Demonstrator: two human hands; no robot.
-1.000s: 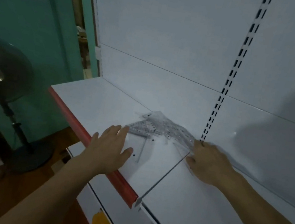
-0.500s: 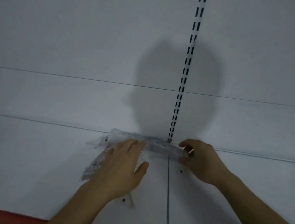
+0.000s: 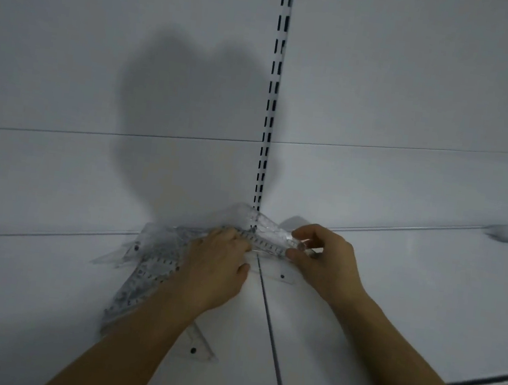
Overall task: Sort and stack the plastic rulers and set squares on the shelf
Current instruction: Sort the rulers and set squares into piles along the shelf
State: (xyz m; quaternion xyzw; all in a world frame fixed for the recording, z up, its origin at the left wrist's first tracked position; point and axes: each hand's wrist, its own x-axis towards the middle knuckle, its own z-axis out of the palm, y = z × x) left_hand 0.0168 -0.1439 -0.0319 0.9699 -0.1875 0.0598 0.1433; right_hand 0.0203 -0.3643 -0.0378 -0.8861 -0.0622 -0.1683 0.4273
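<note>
- Right hand (image 3: 324, 258) pinches the end of a clear ruler (image 3: 267, 242) at frame centre.
- Left hand (image 3: 218, 268) rests fingers-down on the heap of clear rulers and set squares (image 3: 154, 263), centre-left on the white shelf (image 3: 26, 292).

Clear rulers and set squares (image 3: 155, 257) heaped loosely on white shelf (image 3: 392, 305).
</note>
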